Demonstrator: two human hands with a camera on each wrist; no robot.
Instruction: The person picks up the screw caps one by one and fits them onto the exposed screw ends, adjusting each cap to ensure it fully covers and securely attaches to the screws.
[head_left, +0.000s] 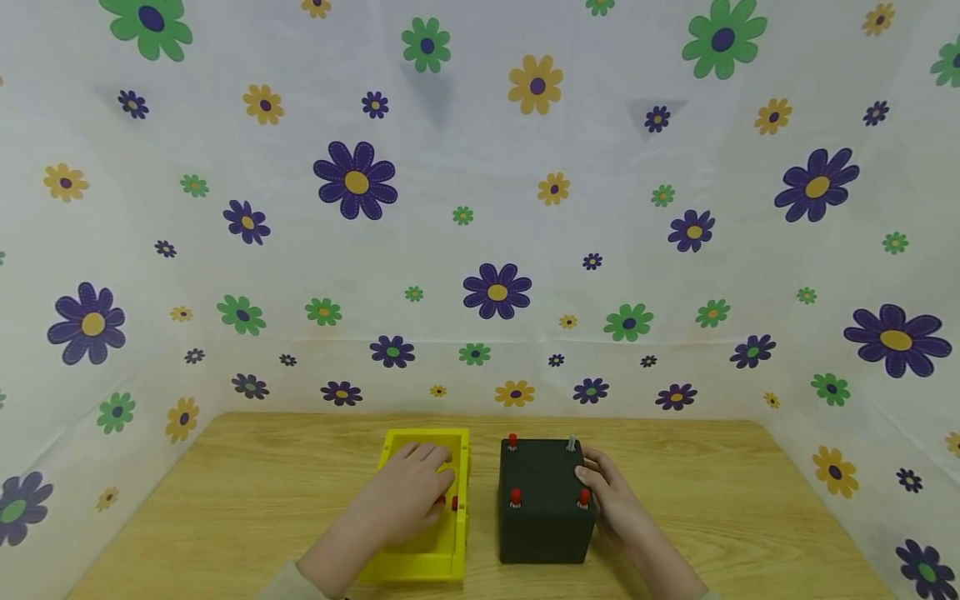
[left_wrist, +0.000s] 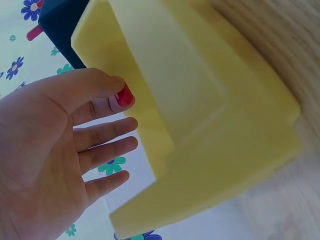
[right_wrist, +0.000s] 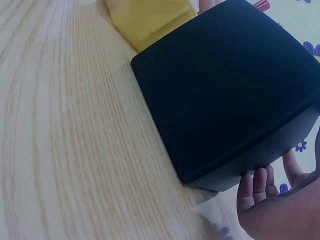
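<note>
My left hand [head_left: 408, 492] reaches into a yellow bin [head_left: 416, 568]. In the left wrist view its thumb and index finger pinch a small red cap [left_wrist: 124, 96], and the other fingers are spread loosely. Beside that hand, red bits [head_left: 454, 502] show against the bin's inner side. To the right stands a black box [head_left: 542, 475]. Red caps top three of its corner posts, one of them at the front right [head_left: 584, 497]. The back right post [head_left: 572, 443] is bare, silvery metal. My right hand [head_left: 618, 500] holds the box's right side, thumb at the top edge.
Bin and box stand side by side on a wooden table [head_left: 697, 492], a narrow gap between them. A white flower-printed sheet [head_left: 495, 242] encloses the table at the back and both sides.
</note>
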